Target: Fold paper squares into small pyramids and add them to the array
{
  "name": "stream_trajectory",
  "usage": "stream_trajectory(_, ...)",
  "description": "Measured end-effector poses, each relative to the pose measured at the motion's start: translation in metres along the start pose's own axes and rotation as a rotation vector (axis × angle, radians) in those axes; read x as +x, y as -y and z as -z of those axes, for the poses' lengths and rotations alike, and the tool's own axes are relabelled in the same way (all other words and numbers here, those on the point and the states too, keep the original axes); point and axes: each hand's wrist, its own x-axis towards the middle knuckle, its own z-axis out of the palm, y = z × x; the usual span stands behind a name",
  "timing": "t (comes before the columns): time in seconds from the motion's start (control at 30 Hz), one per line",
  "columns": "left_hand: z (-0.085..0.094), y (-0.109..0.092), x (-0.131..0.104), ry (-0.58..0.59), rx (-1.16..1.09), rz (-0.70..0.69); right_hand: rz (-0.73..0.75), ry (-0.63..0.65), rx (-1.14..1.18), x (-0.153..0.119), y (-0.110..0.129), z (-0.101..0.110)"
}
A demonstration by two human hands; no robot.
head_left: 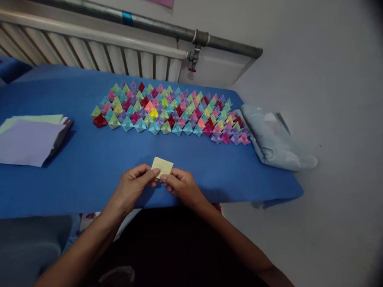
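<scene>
Many folded paper boats (154,128) stand in rows on the blue worktop (89,175); left hand (134,185) and right hand (184,185) pinch one flat yellow paper (163,164); sheets (30,143) lie left.

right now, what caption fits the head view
Left hand and right hand hold yellow paper near rows of folded shapes on blue cloth.

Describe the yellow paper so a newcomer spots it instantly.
On the blue-covered table, find the rows of folded paper boats. Below them, the left hand and right hand pinch a small pale-yellow paper. Unlike the boats, it is flat and held up off the cloth.
</scene>
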Motion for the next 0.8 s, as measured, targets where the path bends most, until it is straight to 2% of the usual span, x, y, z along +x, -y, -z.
stream_trajectory(0.2,0.008,0.003,0.005,0.042,-0.019,0.070,-0.045,-0.009,-0.002,-0.003,0.002,-0.003)
stream_trajectory(0.3,0.012,0.001,0.005,0.021,0.040,0.024,-0.088,0.011,-0.021,-0.003,0.003,0.001)
stream_trajectory(0.53,0.010,-0.012,-0.001,0.127,0.196,-0.001,0.059,-0.033,0.016,0.002,0.006,0.014)
stream_trajectory(0.67,0.008,-0.010,0.005,0.167,0.315,-0.038,0.084,-0.071,-0.116,0.003,0.002,0.017)
stream_trajectory(0.8,0.003,-0.002,0.013,0.144,0.574,-0.087,0.128,-0.129,-0.316,0.000,-0.003,0.022)
